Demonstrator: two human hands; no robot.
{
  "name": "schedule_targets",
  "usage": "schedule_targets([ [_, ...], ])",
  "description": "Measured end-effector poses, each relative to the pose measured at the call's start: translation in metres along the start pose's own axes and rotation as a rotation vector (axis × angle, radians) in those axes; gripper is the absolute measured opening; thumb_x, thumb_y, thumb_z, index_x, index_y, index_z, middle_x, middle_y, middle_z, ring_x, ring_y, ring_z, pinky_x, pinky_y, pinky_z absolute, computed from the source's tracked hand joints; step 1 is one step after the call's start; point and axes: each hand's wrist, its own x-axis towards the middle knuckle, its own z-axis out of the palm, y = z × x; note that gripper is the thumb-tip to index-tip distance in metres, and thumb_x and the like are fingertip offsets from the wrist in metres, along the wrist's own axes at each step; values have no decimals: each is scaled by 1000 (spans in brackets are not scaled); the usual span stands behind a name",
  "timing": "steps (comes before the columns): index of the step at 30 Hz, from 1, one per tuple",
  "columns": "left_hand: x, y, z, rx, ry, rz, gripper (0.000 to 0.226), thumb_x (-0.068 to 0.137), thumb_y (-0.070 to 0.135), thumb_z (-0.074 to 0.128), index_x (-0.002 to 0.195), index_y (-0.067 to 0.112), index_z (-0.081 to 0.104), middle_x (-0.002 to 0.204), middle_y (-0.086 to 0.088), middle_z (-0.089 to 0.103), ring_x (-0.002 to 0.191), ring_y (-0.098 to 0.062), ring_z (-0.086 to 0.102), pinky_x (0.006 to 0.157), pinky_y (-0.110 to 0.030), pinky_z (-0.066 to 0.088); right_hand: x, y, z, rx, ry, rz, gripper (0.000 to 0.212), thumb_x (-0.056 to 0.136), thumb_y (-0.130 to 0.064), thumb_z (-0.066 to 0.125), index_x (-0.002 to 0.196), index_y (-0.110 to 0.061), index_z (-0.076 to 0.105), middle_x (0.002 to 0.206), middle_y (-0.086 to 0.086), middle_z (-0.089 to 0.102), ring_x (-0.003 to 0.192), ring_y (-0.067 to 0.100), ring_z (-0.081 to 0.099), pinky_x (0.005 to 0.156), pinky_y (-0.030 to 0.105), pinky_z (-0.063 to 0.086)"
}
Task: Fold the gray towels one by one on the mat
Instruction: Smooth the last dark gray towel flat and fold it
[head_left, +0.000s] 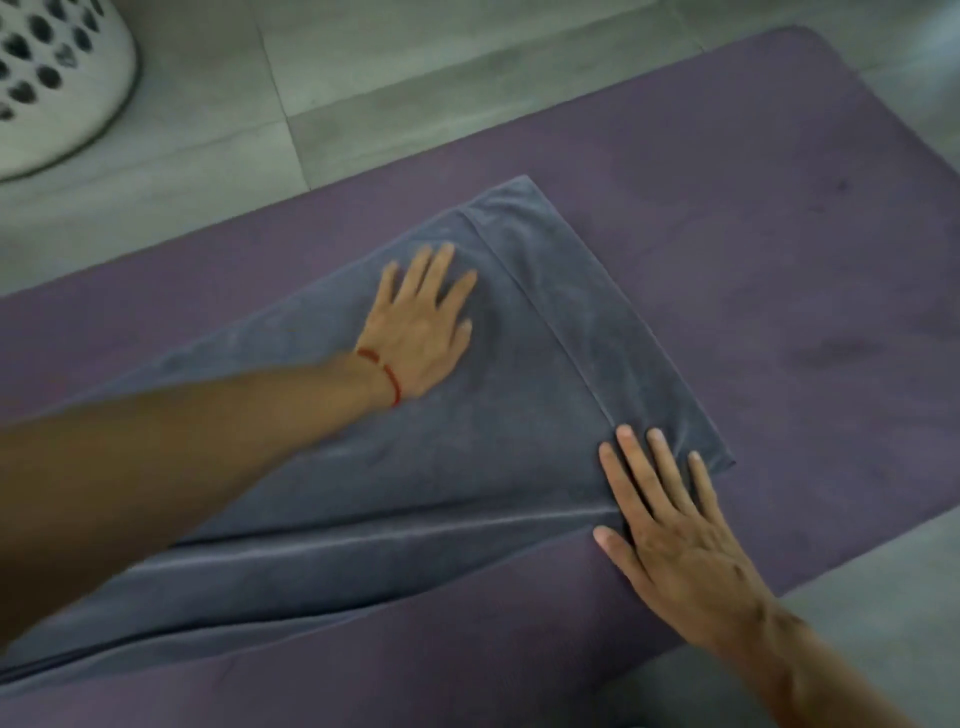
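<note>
You're looking at a plain slate-gray towel (519, 374) on a dusty purple mat (753, 249). Beyond the mat, the floor (363, 93) is pale gray tile. The basket (57, 78) past the mat's far left is white, dotted with dark holes. Your left wrist band (384, 371) is red.

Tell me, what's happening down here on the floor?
A person is folding a gray towel on a purple mat laid over the tiled floor. The left hand, with a red thread bracelet at the wrist, lies flat on the middle of the towel. The right hand presses flat on the towel's near corner. One end is already folded over. A white perforated laundry basket stands off the mat.
</note>
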Motion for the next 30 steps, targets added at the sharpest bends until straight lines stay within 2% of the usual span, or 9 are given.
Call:
schedule_targets([
  [5,-176,-53,26,55,-69,-80,62,100,45,27,158,22,28,166,-12,19,150,-35,23,117,-60,24,1,-17,-19,-57,-18,-7,73,98,-57,28,159,-16,26,168,9,13,154,34,15,118,62,24],
  [9,-284,-92,29,103,-146,-176,63,100,46,28,157,20,30,165,-15,21,148,-39,28,110,-66,28,14,-47,-35,-173,-110,-212,67,103,-57,18,157,-21,35,167,8,19,154,31,18,117,61,24],
  [12,-343,-109,27,70,-193,-298,65,95,48,30,153,19,40,160,-16,32,140,-40,40,98,-66,41,33,-91,-54,-234,-212,-357,69,104,-59,7,151,-25,45,163,6,32,147,29,36,115,53,32],
  [14,-378,-116,28,38,-178,-415,65,94,48,30,150,18,44,155,-16,38,136,-39,43,93,-62,45,48,-126,-75,-290,-252,-484,82,96,-66,-7,153,-29,39,167,4,21,148,24,34,117,46,35],
  [17,-420,-135,27,-34,-151,-706,62,92,48,37,146,19,44,146,-10,43,130,-36,44,94,-58,45,67,-176,-110,-318,-376,-648,106,72,-78,-26,160,-33,13,168,-3,-12,155,17,8,125,36,16],
  [21,-458,-164,35,-240,-48,-1314,42,93,38,52,127,13,49,133,-19,47,124,-40,43,94,-59,43,81,-227,-146,-488,-356,-887,60,104,-54,21,159,-32,14,166,-4,-17,151,20,20,122,36,25],
  [24,-475,-185,41,-445,50,-1627,43,97,36,50,130,8,46,138,-27,41,131,-44,36,102,-59,37,93,-270,-130,-517,-328,-982,56,106,-43,34,158,-30,19,168,0,-10,148,27,27,118,42,31],
  [28,-483,-210,48,-609,156,-1868,57,94,36,56,137,3,38,144,-23,34,135,-42,32,107,-57,33,91,-337,-66,-388,-197,-1009,58,101,-47,43,153,-23,33,154,4,36,134,26,43,108,46,39],
  [30,-490,-221,51,-648,170,-1923,62,92,34,62,137,1,37,144,-24,31,133,-44,34,108,-54,33,72,-369,-36,-227,-145,-885,56,98,-51,48,144,-20,45,137,2,51,126,24,50,104,42,40],
])
